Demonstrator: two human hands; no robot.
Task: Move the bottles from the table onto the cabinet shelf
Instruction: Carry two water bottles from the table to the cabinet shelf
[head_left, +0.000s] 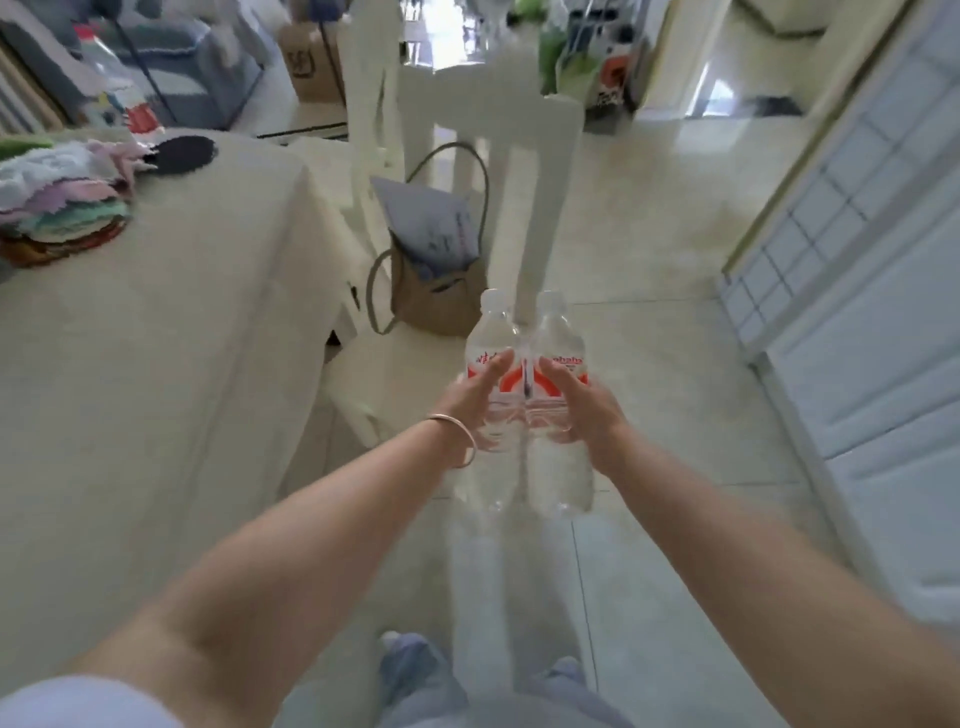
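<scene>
I am holding two clear plastic water bottles with red-and-white labels in front of me, one in each hand, both clear of the cream-covered bench (156, 364) on my left. My left hand (475, 395) is wrapping around the left bottle (492, 364) at label height, thumb stretching up across the label; my right hand (584, 410), thumb likewise extended, is gripping the right bottle (560, 353) the same way. So neither hand is free; each is closed around its own bottle.

The two bottles are standing upright, caps up and bases down, long axes running parallel and pointing away from the floor. They are pressing side by side, touching along their bodies, held out ahead of my knees and above the pale tiled floor (649, 364). A white wooden chair (467, 156) with a brown bag (431, 296) on its seat is directly beyond them.

What the coming move hangs on, as I judge it: the white panelled cabinet door (857, 260) is lying off to my right, so the right bottle is the nearer one and should go in first, upright, with the left following beside it. I cannot see the shelf itself from here, so its height is unknown to me. The grip looks steady on both.
</scene>
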